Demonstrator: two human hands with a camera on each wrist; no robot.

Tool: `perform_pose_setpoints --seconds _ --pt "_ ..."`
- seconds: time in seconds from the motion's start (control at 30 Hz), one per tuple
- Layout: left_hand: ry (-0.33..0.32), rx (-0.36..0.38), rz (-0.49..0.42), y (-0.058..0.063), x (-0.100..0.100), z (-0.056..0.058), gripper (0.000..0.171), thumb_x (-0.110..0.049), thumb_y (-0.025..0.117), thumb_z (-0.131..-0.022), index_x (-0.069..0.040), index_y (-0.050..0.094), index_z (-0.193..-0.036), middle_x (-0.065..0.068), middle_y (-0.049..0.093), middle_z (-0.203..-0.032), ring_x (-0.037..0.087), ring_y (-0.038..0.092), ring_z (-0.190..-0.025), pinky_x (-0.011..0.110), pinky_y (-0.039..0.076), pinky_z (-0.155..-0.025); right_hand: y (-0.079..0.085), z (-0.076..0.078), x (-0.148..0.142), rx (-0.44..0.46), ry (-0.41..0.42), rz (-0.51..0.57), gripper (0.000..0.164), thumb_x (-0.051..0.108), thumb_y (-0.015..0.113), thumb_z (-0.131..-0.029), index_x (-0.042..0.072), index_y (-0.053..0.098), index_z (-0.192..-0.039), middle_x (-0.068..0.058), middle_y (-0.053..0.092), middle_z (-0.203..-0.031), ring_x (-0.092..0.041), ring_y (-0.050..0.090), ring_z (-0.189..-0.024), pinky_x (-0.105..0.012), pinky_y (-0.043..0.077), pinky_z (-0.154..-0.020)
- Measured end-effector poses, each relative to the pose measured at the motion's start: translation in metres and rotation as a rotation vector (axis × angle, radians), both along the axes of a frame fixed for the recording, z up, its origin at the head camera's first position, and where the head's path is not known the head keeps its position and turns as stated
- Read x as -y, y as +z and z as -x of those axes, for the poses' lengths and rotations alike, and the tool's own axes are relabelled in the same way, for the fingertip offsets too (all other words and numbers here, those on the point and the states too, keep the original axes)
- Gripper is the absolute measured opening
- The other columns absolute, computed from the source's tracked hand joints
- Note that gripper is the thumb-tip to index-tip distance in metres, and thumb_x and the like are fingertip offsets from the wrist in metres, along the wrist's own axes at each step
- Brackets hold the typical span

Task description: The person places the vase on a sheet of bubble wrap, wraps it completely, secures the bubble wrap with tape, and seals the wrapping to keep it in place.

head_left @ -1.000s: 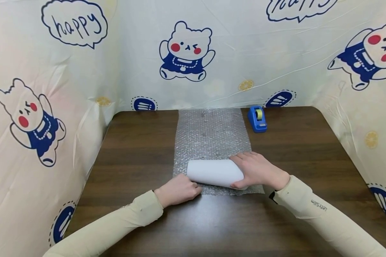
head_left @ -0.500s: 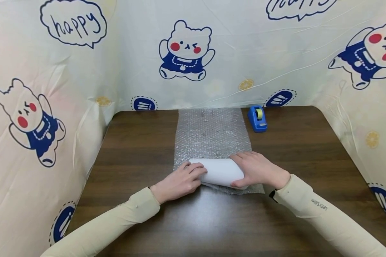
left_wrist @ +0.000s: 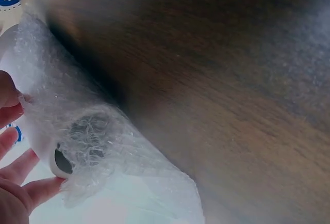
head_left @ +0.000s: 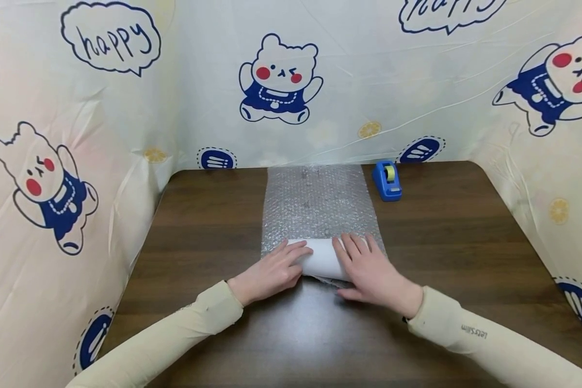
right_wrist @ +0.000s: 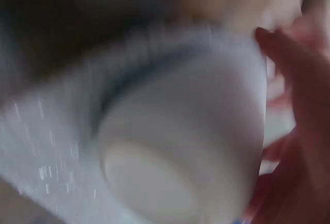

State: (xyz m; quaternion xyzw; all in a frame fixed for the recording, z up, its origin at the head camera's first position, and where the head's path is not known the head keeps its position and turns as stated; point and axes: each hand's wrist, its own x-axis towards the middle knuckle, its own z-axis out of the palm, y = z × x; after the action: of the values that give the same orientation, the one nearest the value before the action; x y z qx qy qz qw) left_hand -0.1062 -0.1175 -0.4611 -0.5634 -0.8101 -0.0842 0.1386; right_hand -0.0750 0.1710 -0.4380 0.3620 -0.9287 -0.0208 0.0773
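Observation:
A white hollow vase (head_left: 322,258) lies on its side near the front end of a clear bubble wrap sheet (head_left: 320,205). The left hand (head_left: 271,272) is at its left end. In the left wrist view, the thumb pinches the edge of the bubble wrap (left_wrist: 51,90) against the vase, and other fingers reach around its dark mouth (left_wrist: 63,161), partly covered by wrap. Over the right end the right hand (head_left: 371,272) lies with spread, fairly straight fingers, its thumb low on the near side by the wrap edge. The right wrist view is blurred and shows the vase's round base (right_wrist: 149,182).
A blue tape dispenser (head_left: 387,181) with yellow tape stands at the back right, beside the wrap's far end. The brown wooden table (head_left: 208,215) is enclosed by printed fabric (head_left: 213,97) at the back and sides.
The left hand has risen from the wrap's front edge onto the vase's left end. The right hand has loosened from the right end, shifted nearer the front and spread its fingers over the vase.

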Motion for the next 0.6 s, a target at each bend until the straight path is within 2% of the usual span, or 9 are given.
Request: perform_pose_setpoints --seconds 0.1,0.17,0.33,0.43,0.5,0.57,0.6 --pt "0.01 0.039 -0.007 0.001 -0.001 0.002 0.009 -0.008 0.077 -0.09 -0.006 0.069 -0.089 0.015 0.059 -0.139 0.035 0.053 -0.138 0.06 0.049 -0.103 -0.011 -0.012 0.008 -0.123 -0.045 -0.079 0.129 0.081 0.08 -0.066 -0.008 0.043 -0.151 -0.034 0.049 -0.146 -0.049 0.054 -0.128 -0.067 0.044 -0.104" --pt "0.017 0.054 -0.008 0.002 -0.001 0.002 0.009 -0.007 0.077 -0.09 -0.005 0.069 -0.089 0.015 0.059 -0.139 0.035 0.053 -0.138 0.06 0.049 -0.104 -0.017 -0.015 0.011 -0.185 -0.072 -0.136 0.135 0.084 0.08 -0.06 -0.007 0.041 -0.152 -0.035 0.047 -0.148 -0.05 0.053 -0.128 -0.066 0.043 -0.105" --pt "0.018 0.061 -0.025 0.003 -0.004 0.004 0.009 -0.006 0.077 -0.09 -0.003 0.069 -0.088 0.016 0.058 -0.137 0.034 0.055 -0.135 0.059 0.051 -0.101 -0.027 -0.015 0.016 -0.348 -0.099 -0.217 0.135 0.08 0.087 -0.052 -0.004 0.046 -0.149 -0.033 0.051 -0.144 -0.048 0.058 -0.122 -0.059 0.048 -0.103" --pt "0.012 0.066 -0.037 0.003 -0.004 0.005 0.009 -0.006 0.077 -0.09 -0.004 0.069 -0.086 0.017 0.057 -0.137 0.033 0.056 -0.134 0.059 0.051 -0.101 -0.031 -0.011 0.016 -0.461 -0.091 -0.191 0.1 0.058 0.087 -0.07 -0.004 0.054 -0.142 -0.031 0.058 -0.136 -0.044 0.063 -0.114 -0.054 0.053 -0.097" --pt "0.007 0.065 -0.041 0.003 -0.003 0.006 0.01 -0.007 0.077 -0.09 -0.004 0.068 -0.086 0.017 0.057 -0.137 0.032 0.056 -0.133 0.059 0.051 -0.102 -0.032 -0.008 0.015 -0.51 -0.08 -0.165 0.073 0.04 0.078 -0.082 -0.004 0.057 -0.137 -0.029 0.062 -0.13 -0.043 0.065 -0.109 -0.052 0.055 -0.092" --pt "0.002 0.07 -0.052 0.003 -0.003 0.008 0.011 -0.007 0.077 -0.089 -0.005 0.067 -0.085 0.017 0.058 -0.136 0.032 0.056 -0.132 0.057 0.05 -0.104 -0.032 -0.005 0.014 -0.526 -0.068 -0.146 0.057 0.027 0.067 -0.087 -0.004 0.059 -0.135 -0.028 0.064 -0.124 -0.041 0.065 -0.105 -0.051 0.055 -0.088" --pt "0.0 0.068 -0.057 0.002 -0.003 0.009 0.012 -0.007 0.077 -0.089 -0.005 0.067 -0.084 0.017 0.058 -0.135 0.032 0.057 -0.131 0.056 0.05 -0.104 -0.031 -0.004 0.013 -0.515 -0.061 -0.138 0.056 0.026 0.065 -0.087 -0.005 0.059 -0.134 -0.028 0.064 -0.123 -0.041 0.065 -0.103 -0.051 0.055 -0.087"
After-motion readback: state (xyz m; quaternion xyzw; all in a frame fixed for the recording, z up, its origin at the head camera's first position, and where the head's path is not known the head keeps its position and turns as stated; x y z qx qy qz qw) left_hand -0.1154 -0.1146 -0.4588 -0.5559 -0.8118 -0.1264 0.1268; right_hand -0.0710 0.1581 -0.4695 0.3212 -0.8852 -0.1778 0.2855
